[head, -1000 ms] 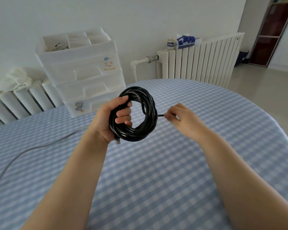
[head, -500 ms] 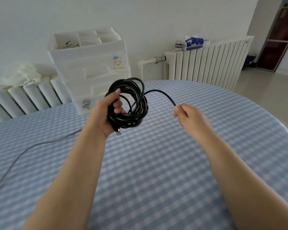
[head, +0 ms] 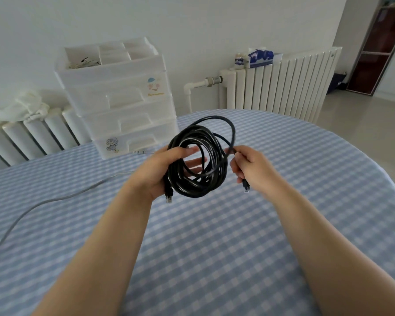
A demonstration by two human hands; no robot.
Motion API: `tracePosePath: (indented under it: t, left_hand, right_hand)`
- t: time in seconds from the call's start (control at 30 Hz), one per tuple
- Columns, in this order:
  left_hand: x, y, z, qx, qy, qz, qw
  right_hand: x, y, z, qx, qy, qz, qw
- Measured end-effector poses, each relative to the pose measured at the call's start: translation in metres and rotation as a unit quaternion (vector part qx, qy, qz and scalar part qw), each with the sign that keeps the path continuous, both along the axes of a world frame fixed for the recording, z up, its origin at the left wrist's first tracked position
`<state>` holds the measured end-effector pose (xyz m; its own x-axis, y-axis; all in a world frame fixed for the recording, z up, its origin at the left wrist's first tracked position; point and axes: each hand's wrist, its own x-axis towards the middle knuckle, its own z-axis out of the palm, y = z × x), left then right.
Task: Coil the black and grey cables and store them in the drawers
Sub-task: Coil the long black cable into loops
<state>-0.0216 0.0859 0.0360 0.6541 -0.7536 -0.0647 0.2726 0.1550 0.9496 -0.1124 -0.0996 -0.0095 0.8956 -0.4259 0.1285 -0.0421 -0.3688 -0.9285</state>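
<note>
The black cable is wound in a coil and held above the table. The left hand grips the coil's left side, thumb over the top and fingers passing through the loop; one plug hangs below that hand. The right hand grips the cable's free end (the plug sticks out below the fist). The grey cable lies uncoiled on the table at left. The drawers stand at the table's far edge, all closed.
</note>
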Motion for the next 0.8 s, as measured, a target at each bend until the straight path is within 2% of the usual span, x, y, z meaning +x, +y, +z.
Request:
tracePosePath:
  t: [0.23,0.33,0.4,0.5,0.57,0.63,0.7,0.73,0.8]
  left_hand:
    - [-0.003,-0.005,-0.004,0.024,-0.069,-0.004,0.997]
    - [-0.001,-0.005,-0.007,0.045,-0.090,0.024,0.995]
    - [0.000,-0.006,-0.009,0.033,-0.068,0.046,0.996]
    - [0.001,-0.009,-0.010,0.005,-0.005,0.075,0.997]
    - [0.001,-0.009,-0.009,0.014,-0.009,0.086,0.996]
    - [0.001,-0.008,-0.010,0.041,-0.058,0.092,0.993]
    - [0.002,-0.008,-0.012,0.101,-0.139,0.110,0.979]
    - [0.001,-0.009,-0.013,0.144,-0.189,0.126,0.963]
    - [-0.001,-0.012,-0.014,0.226,-0.292,0.150,0.917]
  right_hand:
    - [-0.003,0.003,0.010,0.185,0.004,-0.025,0.982]
    - [-0.007,0.002,0.012,0.247,-0.037,-0.065,0.966]
    - [-0.009,0.000,0.011,0.284,-0.083,-0.090,0.951]
    - [-0.009,0.001,0.008,0.250,-0.081,-0.055,0.963]
    - [-0.008,0.005,0.007,0.208,-0.058,-0.018,0.976]
    - [-0.008,0.008,0.010,0.196,-0.051,-0.001,0.979]
    - [-0.010,0.007,0.014,0.250,-0.052,0.026,0.967]
    - [-0.011,0.007,0.016,0.270,-0.055,0.041,0.961]
    - [-0.014,0.008,0.019,0.245,-0.057,0.053,0.966]
